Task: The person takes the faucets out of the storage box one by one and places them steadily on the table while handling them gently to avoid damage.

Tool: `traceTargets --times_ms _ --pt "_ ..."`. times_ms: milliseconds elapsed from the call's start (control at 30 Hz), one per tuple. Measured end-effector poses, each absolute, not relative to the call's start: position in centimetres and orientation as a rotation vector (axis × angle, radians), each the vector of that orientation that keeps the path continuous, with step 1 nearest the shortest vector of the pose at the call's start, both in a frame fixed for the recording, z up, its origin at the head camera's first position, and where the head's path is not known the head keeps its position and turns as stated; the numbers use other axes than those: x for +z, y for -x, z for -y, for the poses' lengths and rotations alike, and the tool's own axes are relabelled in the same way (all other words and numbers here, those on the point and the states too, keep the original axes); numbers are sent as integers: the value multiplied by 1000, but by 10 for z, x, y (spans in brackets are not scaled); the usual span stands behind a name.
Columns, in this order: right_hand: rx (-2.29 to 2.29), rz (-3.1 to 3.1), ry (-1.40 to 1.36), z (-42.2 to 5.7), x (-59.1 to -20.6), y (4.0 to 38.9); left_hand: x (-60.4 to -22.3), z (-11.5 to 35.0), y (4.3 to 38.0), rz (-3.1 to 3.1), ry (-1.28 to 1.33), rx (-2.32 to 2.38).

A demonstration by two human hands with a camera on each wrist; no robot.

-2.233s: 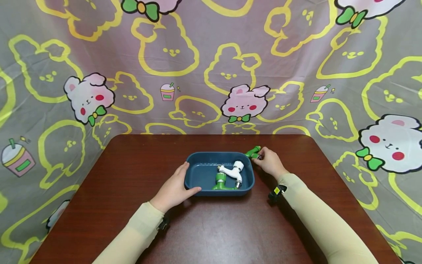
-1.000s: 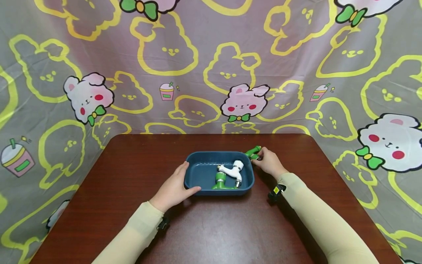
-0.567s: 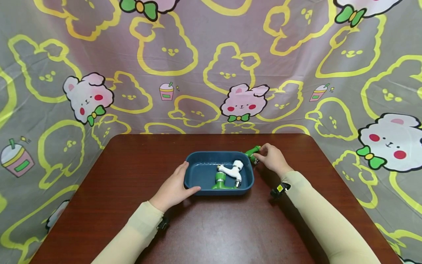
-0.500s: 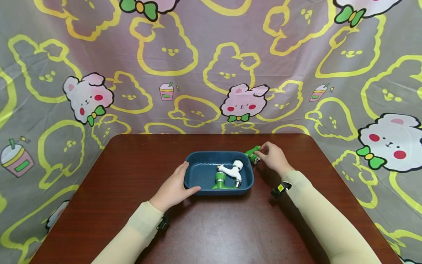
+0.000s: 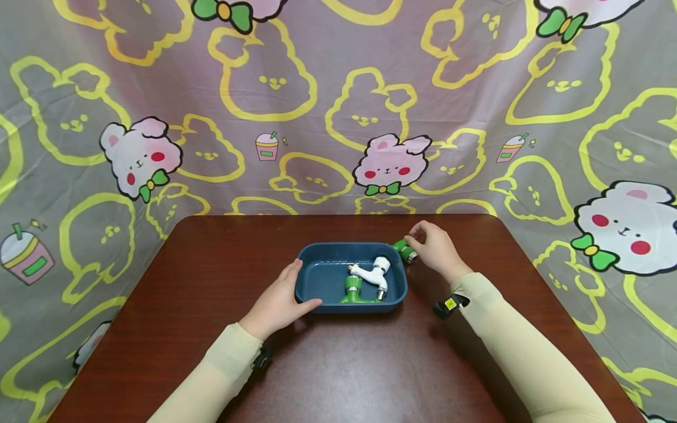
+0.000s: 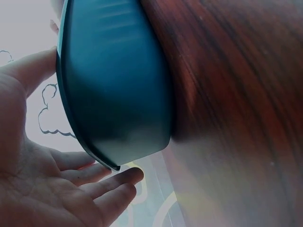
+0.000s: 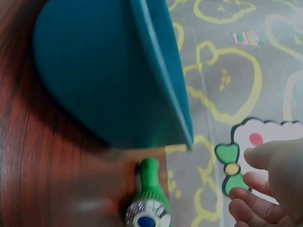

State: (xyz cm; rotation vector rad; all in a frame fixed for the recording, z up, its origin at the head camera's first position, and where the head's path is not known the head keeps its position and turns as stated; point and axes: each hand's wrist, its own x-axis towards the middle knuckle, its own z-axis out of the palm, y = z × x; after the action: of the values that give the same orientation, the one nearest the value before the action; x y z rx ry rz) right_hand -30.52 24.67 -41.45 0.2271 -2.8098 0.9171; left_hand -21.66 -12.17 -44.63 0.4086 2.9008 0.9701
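Observation:
A dark blue rectangular bin (image 5: 317, 288) stands mid-table. My left hand (image 5: 275, 302) rests at its left end, fingers straight along the outer wall and thumb at the front rim; the left wrist view shows these fingers (image 6: 111, 187) extended. Inside the bin lie a white faucet (image 5: 374, 274) and a green faucet (image 5: 353, 289), partly hidden by the front wall. Another green faucet (image 5: 405, 251) lies on the table by the bin's back right corner. Over it hovers my right hand (image 5: 436, 249), loosely bent; the right wrist view shows it holding nothing, apart from that faucet (image 7: 149, 194).
The brown wooden table (image 5: 338, 364) extends around the bin. A cartoon-printed cloth (image 5: 317, 117) hangs close behind the table and along both sides. Wrist cameras (image 5: 449, 304) are strapped to both forearms.
My right hand has let go of the green faucet outside the bin and risen slightly up and away. That faucet has turned a little on the table. The left hand and bin have stayed still.

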Motion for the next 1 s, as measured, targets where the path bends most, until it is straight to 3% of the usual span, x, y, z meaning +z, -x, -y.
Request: traceTargets --times_ms 367,1000 --pt "909 2844 -341 -221 -400 293 -446 122 217 -2903 -410 970" --pt "697 2918 -915 -191 -387 281 -446 122 217 -2907 -408 966"
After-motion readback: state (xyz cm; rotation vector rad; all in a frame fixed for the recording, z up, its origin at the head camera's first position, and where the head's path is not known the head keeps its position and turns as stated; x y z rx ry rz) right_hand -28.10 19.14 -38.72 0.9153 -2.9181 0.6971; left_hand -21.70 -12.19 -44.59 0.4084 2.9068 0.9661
